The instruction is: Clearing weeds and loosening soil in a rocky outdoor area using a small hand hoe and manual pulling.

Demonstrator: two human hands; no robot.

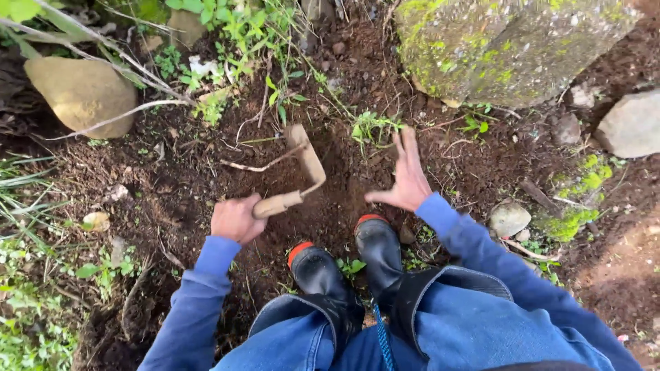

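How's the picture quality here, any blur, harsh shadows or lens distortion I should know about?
Head view: light is soft and even, with no hard shadows or glare; the right hand looks slightly smeared at its fingers, the left hand on the hand hoe is sharper; the wide lens bends the edges, and the mossy rock stays fairly crisp.

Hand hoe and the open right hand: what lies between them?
In the head view, only dug dark soil lies between the hand hoe and the right hand.

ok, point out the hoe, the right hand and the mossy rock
hoe (307, 159), head view, on the blade.
right hand (408, 180), head view, on the back of the open hand.
mossy rock (505, 45), head view, on its lichen-covered face.
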